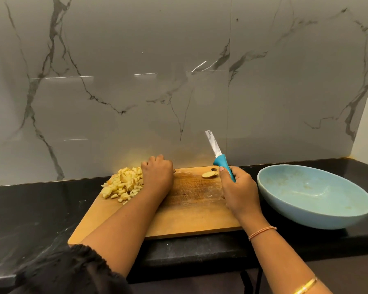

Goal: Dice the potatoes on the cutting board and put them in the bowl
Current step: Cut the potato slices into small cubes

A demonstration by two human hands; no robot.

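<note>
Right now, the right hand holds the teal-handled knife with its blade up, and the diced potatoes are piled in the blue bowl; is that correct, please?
Not quite. The head view shows the diced potatoes piled on the left end of the cutting board, next to the left hand; no dice show in the blue bowl. The right hand does hold the teal-handled knife, blade up.

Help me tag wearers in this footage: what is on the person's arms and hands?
Left arm: a black gathered sleeve ends near the elbow. Right arm: a thin peach thread band at the wrist and a gold bangle further up the forearm. Left hand and right hand wear no gloves.
</note>
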